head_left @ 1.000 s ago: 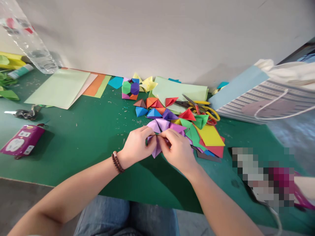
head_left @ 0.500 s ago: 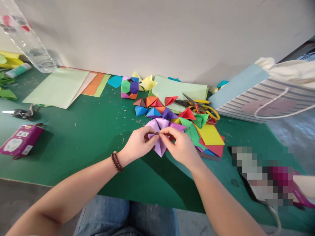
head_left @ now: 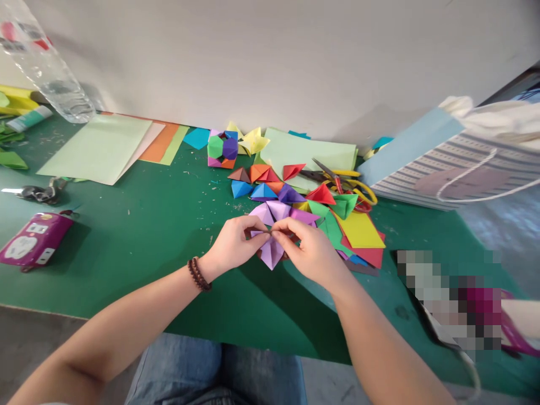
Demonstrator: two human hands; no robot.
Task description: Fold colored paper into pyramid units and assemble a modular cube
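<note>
My left hand and my right hand meet over the middle of the mat, their fingertips pinching a lilac folded paper unit. It joins further lilac and purple origami points in a partly hidden cluster behind my fingers. Small folded triangles in blue, orange, red and brown lie just beyond my hands. A finished modular origami cube sits farther back. A dark beaded bracelet circles my left wrist.
A green work mat covers the table, with paper sheets at the back. Yellow-handled scissors rest on the paper pile. A clear plastic bottle, a purple power strip, and a striped paper bag surround the work area. A pixelated patch covers the right.
My fingers have shifted slightly on the lilac unit, which now tilts a little differently. My view has drifted slightly, and the table items appear a little farther left.
</note>
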